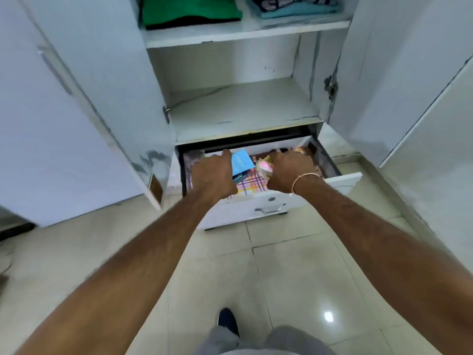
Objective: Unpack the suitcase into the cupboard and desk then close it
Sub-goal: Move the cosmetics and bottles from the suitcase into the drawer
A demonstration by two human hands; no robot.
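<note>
White drawer [268, 208], centre frame, pulled out; left hand [213, 175] grips blue box [242, 162], right hand [290, 172] holds pink packet [265, 167]. Stowing step; next, likely release both.

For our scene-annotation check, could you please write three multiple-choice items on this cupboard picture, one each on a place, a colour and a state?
1. Where are both hands?
A. on the top shelf
B. in the open drawer
C. on the floor

2. What colour is the folded garment at the left of the top shelf?
A. green
B. red
C. yellow

3. How do the cupboard doors stand?
A. both shut
B. only one open
C. both open

Answers:
1 B: the left hand and right hand reach among the things in the drawer at the cupboard's foot.
2 A: the green garment lies over a black one.
3 C: the left door and right door are swung wide, so the shelves show.
</note>
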